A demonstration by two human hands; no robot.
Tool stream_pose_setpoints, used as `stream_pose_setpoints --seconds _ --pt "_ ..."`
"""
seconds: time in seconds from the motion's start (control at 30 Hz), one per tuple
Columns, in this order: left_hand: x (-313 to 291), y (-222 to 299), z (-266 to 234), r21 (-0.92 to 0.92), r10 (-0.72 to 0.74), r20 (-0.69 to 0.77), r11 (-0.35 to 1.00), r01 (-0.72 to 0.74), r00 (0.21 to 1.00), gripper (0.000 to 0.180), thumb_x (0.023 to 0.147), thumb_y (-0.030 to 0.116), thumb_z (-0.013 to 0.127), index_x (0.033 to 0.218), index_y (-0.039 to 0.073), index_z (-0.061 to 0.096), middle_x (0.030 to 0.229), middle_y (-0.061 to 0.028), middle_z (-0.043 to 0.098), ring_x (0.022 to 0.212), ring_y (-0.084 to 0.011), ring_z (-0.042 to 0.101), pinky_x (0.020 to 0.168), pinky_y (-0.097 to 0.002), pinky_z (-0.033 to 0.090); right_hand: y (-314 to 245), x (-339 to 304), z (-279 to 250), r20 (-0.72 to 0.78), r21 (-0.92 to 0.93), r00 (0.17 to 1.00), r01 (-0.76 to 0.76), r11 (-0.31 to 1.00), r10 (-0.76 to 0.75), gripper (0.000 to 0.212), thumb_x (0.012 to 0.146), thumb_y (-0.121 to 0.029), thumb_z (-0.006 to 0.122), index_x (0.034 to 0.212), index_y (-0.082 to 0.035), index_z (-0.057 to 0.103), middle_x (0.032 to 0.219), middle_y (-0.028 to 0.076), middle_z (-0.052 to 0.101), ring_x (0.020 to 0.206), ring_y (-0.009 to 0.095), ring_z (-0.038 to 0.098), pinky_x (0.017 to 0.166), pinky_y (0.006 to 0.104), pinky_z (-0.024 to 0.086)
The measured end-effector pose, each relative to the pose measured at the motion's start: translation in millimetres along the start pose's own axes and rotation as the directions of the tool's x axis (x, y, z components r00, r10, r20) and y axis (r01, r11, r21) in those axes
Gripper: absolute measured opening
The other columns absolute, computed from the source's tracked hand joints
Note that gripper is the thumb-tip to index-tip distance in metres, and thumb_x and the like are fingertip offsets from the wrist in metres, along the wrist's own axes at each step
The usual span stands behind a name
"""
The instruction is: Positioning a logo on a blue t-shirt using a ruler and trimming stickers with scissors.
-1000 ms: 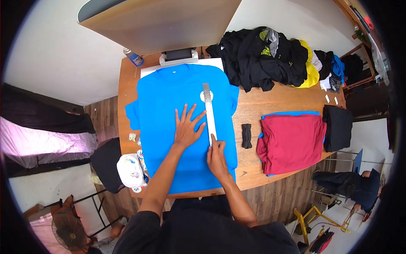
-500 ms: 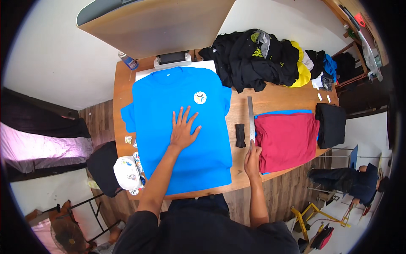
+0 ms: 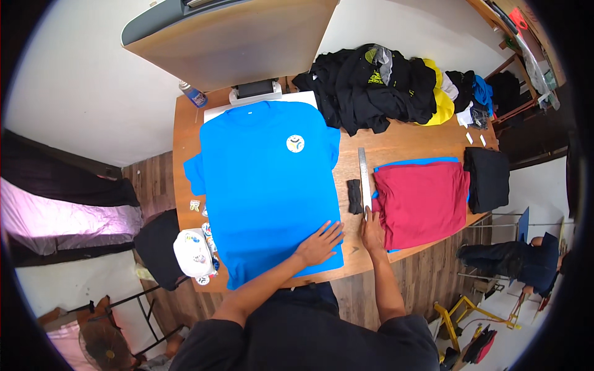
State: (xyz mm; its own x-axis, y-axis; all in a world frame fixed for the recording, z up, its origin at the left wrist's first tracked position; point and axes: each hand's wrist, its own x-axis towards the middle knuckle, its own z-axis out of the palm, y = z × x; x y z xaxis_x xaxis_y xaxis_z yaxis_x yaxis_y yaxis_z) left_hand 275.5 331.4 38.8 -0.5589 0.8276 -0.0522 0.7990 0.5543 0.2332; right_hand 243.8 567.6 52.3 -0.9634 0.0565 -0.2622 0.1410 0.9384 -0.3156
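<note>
A bright blue T-shirt (image 3: 260,179) lies spread out flat, with a round white, yellow and dark emblem (image 3: 295,143) on its chest. My left hand (image 3: 320,243) rests open on the shirt near its lower right corner, fingers spread. To the right of the shirt, my right hand (image 3: 372,232) is closed on the near end of a metal ruler (image 3: 364,176), which points away from me, low over the wooden table. Beside the ruler is a small dark rolled bundle (image 3: 354,196). A folded maroon garment (image 3: 424,201) on blue cloth sits just right of this hand.
A raised heat press platen (image 3: 229,49) overhangs the table's (image 3: 402,142) far left. Black clothes (image 3: 371,89) are heaped at the back. Folded black cloth (image 3: 487,179) lies far right. A white cap (image 3: 193,253) stands at the left edge, a spray can (image 3: 193,94) behind. Another person (image 3: 520,260) is at the right.
My left hand has slid from the shirt's middle down toward its lower right corner. My right hand has moved slightly nearer to me with the ruler, whose far end has come down.
</note>
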Motion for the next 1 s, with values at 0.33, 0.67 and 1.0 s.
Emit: stream_pose_setpoints --seconds 0.33,0.67,1.0 --pt "-3.7 21.6 0.2 -0.029 0.285 0.266 0.957 -0.288 0.921 0.05 0.102 0.043 0.049 0.137 0.009 0.059 0.151 -0.0143 0.049 0.151 -0.0306 0.027 0.128 -0.0475 0.009 6.0 6.3 15.3 0.002 -0.148 0.997 0.082 0.986 -0.083 0.058 0.096 -0.022 0.054 0.15 -0.008 0.038 0.116 0.019 0.051 0.106 0.038 0.059 0.077 0.0512 0.056" --pt "-104.9 1.1 -4.9 -0.482 -0.197 -0.257 0.874 0.051 0.946 0.036 0.096 0.022 0.063 0.132 0.018 0.065 0.137 -0.0154 0.056 0.137 -0.032 0.047 0.117 -0.0513 0.033 19.7 6.4 14.3 -0.021 -0.112 0.999 0.025 0.993 -0.028 0.06 0.094 -0.021 0.055 0.151 -0.01 0.039 0.115 0.024 0.051 0.104 0.043 0.059 0.083 0.0548 0.053" --pt "-135.6 -78.3 -31.8 -0.237 -0.75 -0.424 0.633 0.737 0.508 0.065 0.095 0.04 0.065 0.152 0.014 0.046 0.162 -0.022 0.027 0.151 -0.0438 0.02 0.12 -0.0606 0.013 -169.2 6.8 38.0 -0.413 -0.004 0.741 0.579 0.815 -0.529 0.044 0.096 -0.018 0.059 0.139 -0.014 0.058 0.145 0.019 0.049 0.134 0.042 0.045 0.111 0.0533 0.034"
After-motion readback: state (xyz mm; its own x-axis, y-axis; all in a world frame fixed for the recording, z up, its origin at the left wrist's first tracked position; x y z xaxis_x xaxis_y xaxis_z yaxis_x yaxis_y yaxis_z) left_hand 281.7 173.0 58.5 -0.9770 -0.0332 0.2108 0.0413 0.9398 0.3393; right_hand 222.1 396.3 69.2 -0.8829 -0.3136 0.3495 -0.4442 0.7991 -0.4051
